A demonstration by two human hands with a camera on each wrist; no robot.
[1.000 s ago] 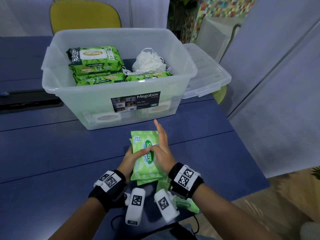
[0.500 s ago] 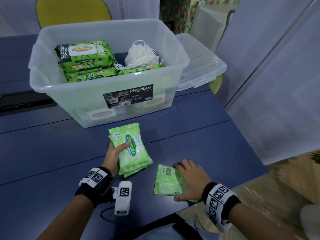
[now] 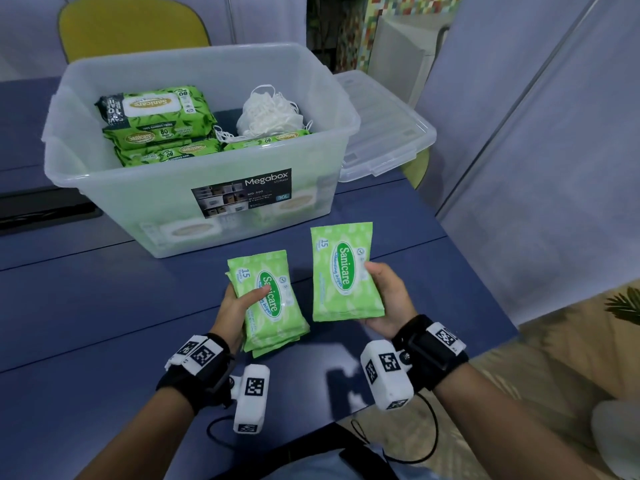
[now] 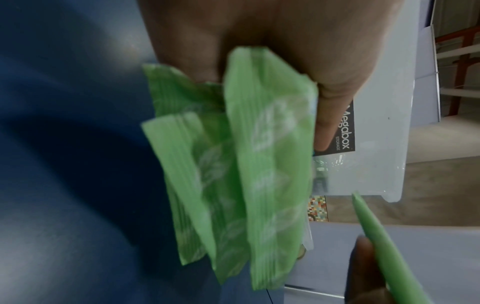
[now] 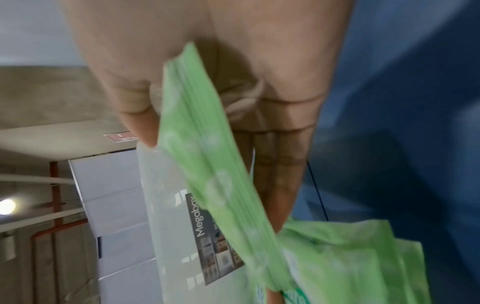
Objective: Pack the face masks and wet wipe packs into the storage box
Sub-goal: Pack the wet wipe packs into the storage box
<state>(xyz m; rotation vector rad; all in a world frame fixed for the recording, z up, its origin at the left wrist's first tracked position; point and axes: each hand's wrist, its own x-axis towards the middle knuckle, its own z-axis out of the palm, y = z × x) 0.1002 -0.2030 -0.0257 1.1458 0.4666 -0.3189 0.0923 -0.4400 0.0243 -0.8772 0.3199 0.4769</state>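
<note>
Blue table (image 3: pixel 104 323): right hand (image 3: pixel 388 303) has lifted single wipe pack (image 3: pixel 343 271), fingers gripping; left hand (image 3: pixel 239 306) still grips stack (image 3: pixel 270 303).

Even indoor light, soft shadows on the table (image 3: pixel 104 306), wide-angle bending, blurred wrist views

This looks like an office or meeting space, perhaps partitioned off inside a larger building. Pale grey partition panels (image 3: pixel 540 140) wall in a long blue bench (image 3: pixel 104 306), and a yellow chair (image 3: pixel 131 26) is drawn up at its far side. A wall of small multicoloured tiles (image 3: pixel 398 15) shows through a gap behind. The right wrist view, though blurred, shows a bare concrete ceiling (image 5: pixel 52 96) with red pipes (image 5: pixel 54 216) and a round lamp (image 5: pixel 6 206), which hints at a commercial or industrial shell.
</note>
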